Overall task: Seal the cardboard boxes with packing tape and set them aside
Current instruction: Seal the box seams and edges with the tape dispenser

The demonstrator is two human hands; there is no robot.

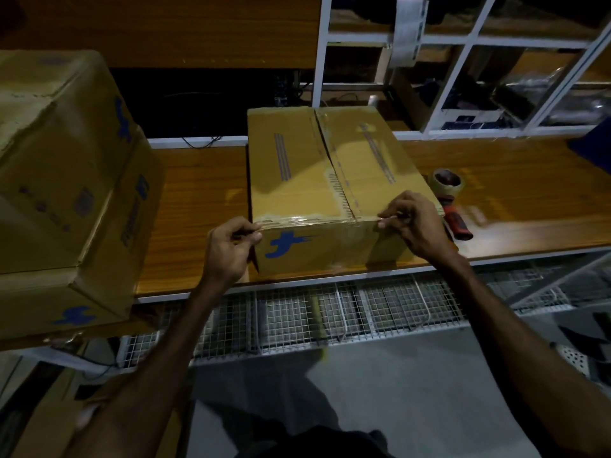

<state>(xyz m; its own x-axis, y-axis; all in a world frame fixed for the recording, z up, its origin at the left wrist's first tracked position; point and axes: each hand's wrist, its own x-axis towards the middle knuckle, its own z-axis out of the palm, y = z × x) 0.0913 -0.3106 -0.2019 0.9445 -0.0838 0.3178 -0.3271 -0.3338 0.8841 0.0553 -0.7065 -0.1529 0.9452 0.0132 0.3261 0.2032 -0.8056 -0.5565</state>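
The cardboard box [334,190] sat on the wooden table [198,200] right in front of me, its flaps closed and a strip of clear tape [297,220] running along its near top edge. My left hand [228,249] pinched the tape's left end at the box corner, and my right hand [413,223] pinched the other end. The tape dispenser [450,200] lay just right of the box; two more boxes [62,180] were stacked at my left.

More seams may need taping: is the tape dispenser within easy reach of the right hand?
Probably yes. The tape dispenser lies on the table just right of the box, close beside the right hand, with nothing between them, though that hand now pinches tape at the box edge.
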